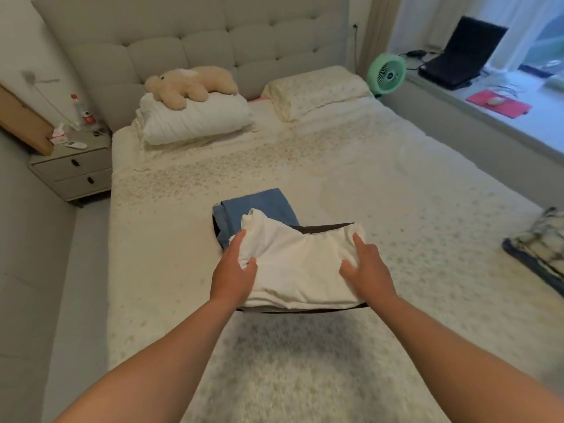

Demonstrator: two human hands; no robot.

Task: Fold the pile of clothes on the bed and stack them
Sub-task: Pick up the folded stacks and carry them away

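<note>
A folded white garment (293, 264) lies on top of a folded dark garment (305, 309), whose edge shows below it and at the back. My left hand (235, 270) grips the left side of the white garment, thumb pinching the cloth. My right hand (366, 270) holds its right side, index finger stretched along the top. The pair seems raised above the bed (171, 239), with a shadow beneath it. Just behind, a folded blue garment (259, 209) lies on the bed.
A crumpled white and dark-blue patterned garment (537, 248) lies at the bed's right edge. Two pillows (195, 120) and a plush toy (189, 83) sit at the headboard. A nightstand (73, 169) stands left; a green fan (387, 71) and laptop (457, 53) are on the window ledge.
</note>
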